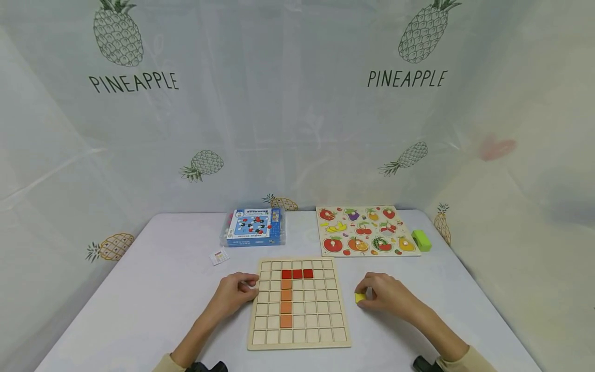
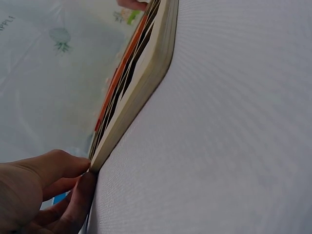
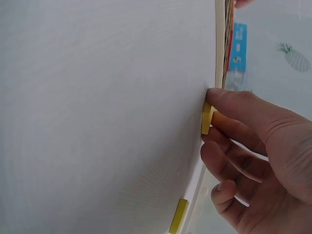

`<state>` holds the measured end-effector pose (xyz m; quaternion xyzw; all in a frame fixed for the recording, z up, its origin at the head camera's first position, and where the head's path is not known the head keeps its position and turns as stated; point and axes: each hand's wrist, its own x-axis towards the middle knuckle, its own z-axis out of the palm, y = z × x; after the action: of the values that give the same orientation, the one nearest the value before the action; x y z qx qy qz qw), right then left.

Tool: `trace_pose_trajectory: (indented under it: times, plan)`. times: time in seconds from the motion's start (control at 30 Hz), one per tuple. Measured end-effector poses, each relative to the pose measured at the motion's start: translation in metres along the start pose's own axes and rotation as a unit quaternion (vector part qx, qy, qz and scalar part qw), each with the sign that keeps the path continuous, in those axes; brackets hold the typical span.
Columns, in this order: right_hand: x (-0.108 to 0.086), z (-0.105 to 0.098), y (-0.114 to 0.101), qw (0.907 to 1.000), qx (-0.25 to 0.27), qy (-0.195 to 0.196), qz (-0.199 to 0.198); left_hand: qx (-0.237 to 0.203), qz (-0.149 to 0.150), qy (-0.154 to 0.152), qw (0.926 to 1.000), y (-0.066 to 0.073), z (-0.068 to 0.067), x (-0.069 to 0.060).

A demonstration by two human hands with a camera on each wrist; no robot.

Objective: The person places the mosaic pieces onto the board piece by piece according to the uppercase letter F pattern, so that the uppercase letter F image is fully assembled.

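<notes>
A wooden grid board (image 1: pixel 299 337) lies flat on the table, with red tiles (image 1: pixel 297 274) in a short row and orange tiles (image 1: pixel 285 295) in a column below the row's left end. My left hand (image 1: pixel 236 292) holds the board's left edge with thumb and finger, seen closer in the left wrist view (image 2: pixel 53 190). Right of the board, my right hand (image 1: pixel 386 295) pinches a yellow tile (image 1: pixel 360 297) between thumb and fingers. The tile (image 3: pixel 207 119) stands tilted near the tabletop in the right wrist view. A second yellow piece (image 3: pixel 178 216) lies nearby there.
At the back left stands a clear case with a blue printed box (image 1: pixel 253 227), and a small printed card (image 1: pixel 219 257) lies before it. A fruit puzzle board (image 1: pixel 367 231) lies at the back right, beside a green block (image 1: pixel 422 240). A pineapple-print curtain (image 1: pixel 297 129) hangs behind.
</notes>
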<state>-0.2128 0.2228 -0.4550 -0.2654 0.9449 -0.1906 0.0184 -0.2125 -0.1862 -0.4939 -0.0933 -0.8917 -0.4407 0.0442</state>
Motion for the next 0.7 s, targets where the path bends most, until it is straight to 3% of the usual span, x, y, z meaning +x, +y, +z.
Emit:
trace_pose_trajectory:
  times: [0.4,0.7]
  plan:
    - [0.003,0.003,-0.001,0.9996,-0.019,0.016,-0.015,0.006,-0.010,0.003,0.9999,0.000,0.001,-0.001]
    - [0.021,0.004,-0.021,0.9990,-0.020,0.017,-0.035,0.000,-0.020,-0.002,0.9998,0.002,0.000,0.000]
